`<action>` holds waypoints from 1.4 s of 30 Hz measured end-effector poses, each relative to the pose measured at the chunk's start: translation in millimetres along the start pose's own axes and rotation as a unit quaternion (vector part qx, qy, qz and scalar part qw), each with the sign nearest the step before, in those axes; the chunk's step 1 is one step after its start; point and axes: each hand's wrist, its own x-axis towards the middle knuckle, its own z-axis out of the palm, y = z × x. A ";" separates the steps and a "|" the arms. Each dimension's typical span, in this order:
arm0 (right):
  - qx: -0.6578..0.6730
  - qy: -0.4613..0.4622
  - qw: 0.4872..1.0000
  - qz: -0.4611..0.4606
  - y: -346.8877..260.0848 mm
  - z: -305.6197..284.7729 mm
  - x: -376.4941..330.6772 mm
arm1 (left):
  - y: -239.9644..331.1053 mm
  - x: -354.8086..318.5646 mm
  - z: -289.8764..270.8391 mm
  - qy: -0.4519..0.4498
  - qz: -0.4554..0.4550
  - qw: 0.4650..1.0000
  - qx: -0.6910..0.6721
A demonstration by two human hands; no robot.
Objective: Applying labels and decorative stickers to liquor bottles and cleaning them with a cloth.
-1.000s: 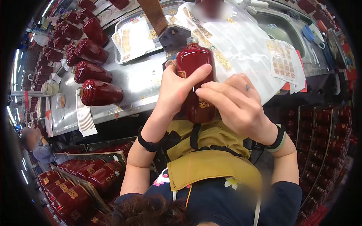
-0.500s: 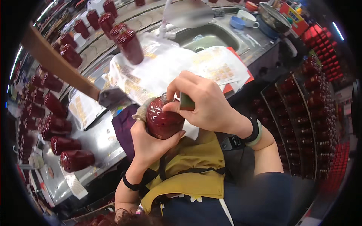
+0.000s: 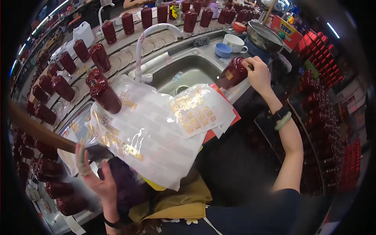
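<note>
My right hand [image 3: 259,74] is stretched out to the far right and grips a dark red glazed bottle [image 3: 232,73] with a gold label, tilted beside the sink's right rim. My left hand [image 3: 92,174] is low on the left with fingers spread and holds nothing. It hovers at the near edge of the clear sheets of gold stickers [image 3: 145,135]. A second sticker sheet [image 3: 196,109] overlaps a red folder. Two red bottles [image 3: 103,93] stand on the sheets' far left corner.
A steel sink [image 3: 184,72] with a white tap [image 3: 153,34] lies ahead. A blue cup [image 3: 223,50], a white cup [image 3: 235,42] and a metal bowl [image 3: 264,37] sit behind it. Several red bottles [image 3: 58,84] line the left counter, red boxes [image 3: 325,58] the right. A brown wooden bar [image 3: 37,132] crosses at left.
Both hands held the red bottle close in front of me. Now my right hand alone has carried it out right to the sink edge, and my left hand has let go and dropped left.
</note>
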 end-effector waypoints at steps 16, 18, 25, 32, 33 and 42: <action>-0.273 -0.032 0.944 0.182 279.9 156.7 183.3 | -96.9 -35.6 -52.9 0.289 -0.170 0.942 0.030; -0.279 -0.066 0.937 0.202 289.9 155.7 191.2 | -106.4 -39.3 -58.1 0.299 -0.191 0.934 0.024; -0.254 -0.077 0.954 0.136 270.4 143.3 176.8 | -110.2 -62.9 -63.2 0.295 -0.222 0.929 0.021; -0.107 0.001 0.994 -0.024 155.9 74.5 143.2 | -86.7 -73.0 -98.1 0.380 -0.151 0.887 0.216; -0.054 0.002 0.996 -0.072 125.3 51.7 135.7 | -79.8 -70.7 -100.4 0.381 -0.144 0.896 0.177; 0.288 -0.153 0.886 -0.330 -239.9 -79.0 6.2 | 29.8 -3.3 -69.2 -0.052 -0.043 0.967 -0.246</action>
